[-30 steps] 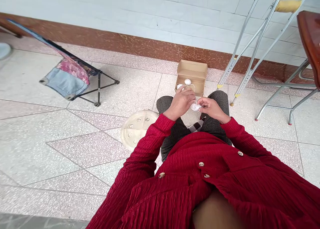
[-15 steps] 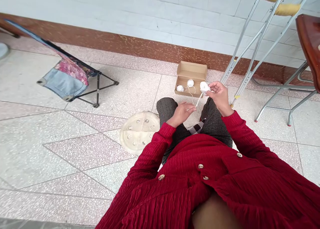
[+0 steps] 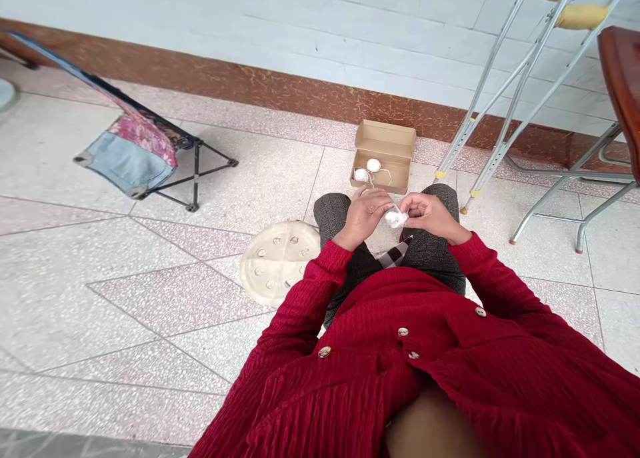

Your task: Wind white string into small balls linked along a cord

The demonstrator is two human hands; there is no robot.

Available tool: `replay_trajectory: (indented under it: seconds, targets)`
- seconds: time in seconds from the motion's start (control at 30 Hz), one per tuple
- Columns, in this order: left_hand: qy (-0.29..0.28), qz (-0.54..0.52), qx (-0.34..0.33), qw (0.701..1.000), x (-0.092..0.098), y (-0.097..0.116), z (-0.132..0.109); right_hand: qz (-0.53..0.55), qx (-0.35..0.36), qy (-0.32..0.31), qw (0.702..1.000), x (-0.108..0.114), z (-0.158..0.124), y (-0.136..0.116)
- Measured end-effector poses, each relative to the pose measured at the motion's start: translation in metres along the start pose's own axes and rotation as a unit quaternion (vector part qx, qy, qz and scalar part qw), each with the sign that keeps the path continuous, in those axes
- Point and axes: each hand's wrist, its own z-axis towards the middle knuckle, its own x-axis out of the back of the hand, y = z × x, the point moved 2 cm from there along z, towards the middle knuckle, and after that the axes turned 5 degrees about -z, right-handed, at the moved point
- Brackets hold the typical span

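Between my knees, my right hand pinches a small bundle of white yarn with thumb and fingers. My left hand is close against its left side, fingers bent together on a yarn strand; the exact grip is partly hidden. Beyond my hands, an open cardboard box stands on the floor by the wall. Inside it lie two white yarn balls, one round and one at the left, with loose strands trailing toward my hands.
A round cream plastic stool is at my left knee. A folding chair with a cloth seat stands farther left. At the right, metal crutches lean near the wall beside a brown chair with metal legs.
My right hand has come down and toward me with the yarn bundle, meeting my left hand, which has moved slightly forward. The strand stretched between them has shortened. The yarn balls in the box have shifted.
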Motion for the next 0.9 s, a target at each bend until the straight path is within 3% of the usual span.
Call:
replay_trajectory:
  seconds: [0.1, 0.2, 0.3, 0.37, 0.47, 0.57, 0.7, 0.77, 0.83, 0.9]
  targets:
    - [-0.008, -0.043, 0.039, 0.998, -0.012, 0.000, -0.004, 0.071, 0.024, 0.092, 0.993, 0.007, 0.006, -0.007]
    - [-0.016, -0.061, 0.062, 0.996, -0.021, 0.000, -0.011, 0.068, 0.052, 0.197, 0.977, 0.011, 0.018, -0.005]
    - [-0.034, -0.066, 0.063, 0.995, -0.027, 0.003, -0.018, -0.024, 0.069, 0.283, 0.956, 0.016, 0.029, 0.002]
    - [-0.041, -0.062, 0.051, 0.996, -0.025, 0.007, -0.020, -0.131, 0.078, 0.303, 0.941, 0.019, 0.032, 0.007]
    - [-0.023, -0.022, 0.028, 0.999, -0.015, 0.014, -0.017, -0.287, 0.084, 0.242, 0.923, 0.019, 0.028, 0.013]
    - [0.003, 0.026, 0.008, 1.000, 0.000, 0.015, -0.008, -0.325, 0.060, 0.142, 0.933, 0.013, 0.016, 0.015]
    - [0.030, 0.012, -0.001, 0.999, 0.009, 0.010, 0.002, -0.136, 0.008, 0.027, 0.990, 0.004, 0.001, 0.010]
    - [0.031, -0.021, 0.011, 0.999, 0.005, 0.008, 0.003, -0.009, -0.011, -0.004, 1.000, 0.001, -0.002, 0.005]
    - [0.018, -0.045, 0.033, 0.998, -0.003, 0.008, 0.001, 0.082, -0.011, 0.019, 0.996, 0.002, 0.000, -0.001]
    - [-0.004, -0.050, 0.049, 0.998, -0.012, 0.009, -0.003, 0.124, -0.001, 0.094, 0.988, 0.006, 0.006, -0.003]
